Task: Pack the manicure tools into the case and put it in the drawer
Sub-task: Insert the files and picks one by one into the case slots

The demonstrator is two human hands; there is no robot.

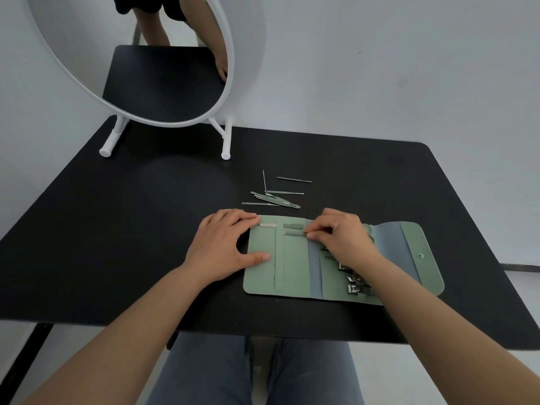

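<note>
Green case: a sage-green case (292, 258) lies unfolded and flat on the black table (117, 229), near the table's front edge, with a grey-blue lining at its folds and a snap flap (415, 252) spread out on its right end.
Left hand: the left hand (225, 244) rests flat on the case's left panel, fingers straight and spread along the top edge, thumb pressing lower on the same panel; it pins the case down and grips nothing.
Right hand: the right hand (342, 238) lies over the middle of the case, its thumb and forefinger pinched on the end of a thin metal tool (293, 232) that sits across the case's upper middle, under the elastic strap (280, 252).
Tool already in the case: a flat silver tool (267, 225) lies at the case's top left, just beside the left fingertips.
Clippers: shiny nail clippers (355, 283) sit in the case's right panel, partly hidden by the right wrist.
Loose tools: a small heap of slim metal tools (274, 197) lies on the table just behind the case, some crossing one another; one thin rod (293, 179) lies apart, farther behind.
Mirror: a round white-framed mirror (230, 68) stands on white feet far behind the case, to the left, and reflects the table top and a hand.
Person: legs in blue-grey trousers (210, 372) show below the table's front edge, nearer than the case.
Drawer: cannot tell where it is.
</note>
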